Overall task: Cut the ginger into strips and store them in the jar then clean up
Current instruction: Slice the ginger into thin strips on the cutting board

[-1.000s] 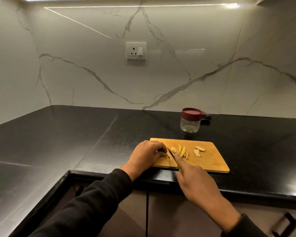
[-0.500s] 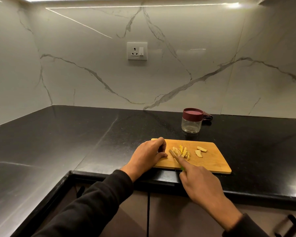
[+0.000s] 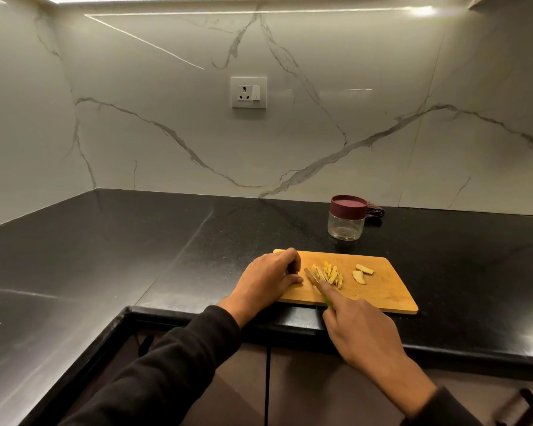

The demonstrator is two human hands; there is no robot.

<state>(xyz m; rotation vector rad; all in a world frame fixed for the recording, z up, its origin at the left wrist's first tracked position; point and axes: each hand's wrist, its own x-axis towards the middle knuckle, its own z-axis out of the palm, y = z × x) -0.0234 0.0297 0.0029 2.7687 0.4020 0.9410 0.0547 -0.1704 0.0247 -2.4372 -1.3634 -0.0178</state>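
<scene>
On the cutting board [image 3: 382, 290], ginger strips [image 3: 331, 273] are heaped at its middle, two uncut slices [image 3: 361, 273] to their right. The knife [image 3: 313, 276] is gripped by the right hand [image 3: 360, 330]; the left hand [image 3: 271, 279] is curled, holding what cannot be told. Left fingers [image 3: 294, 279] beside the blade could be nicked. The lidded jar [image 3: 347, 221] stands behind the board.

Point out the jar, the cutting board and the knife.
jar [image 3: 346, 226]: head view, on its clear glass wall.
cutting board [image 3: 382, 290]: head view, on bare wood at its right part.
knife [image 3: 312, 276]: head view, on the blade.
</scene>
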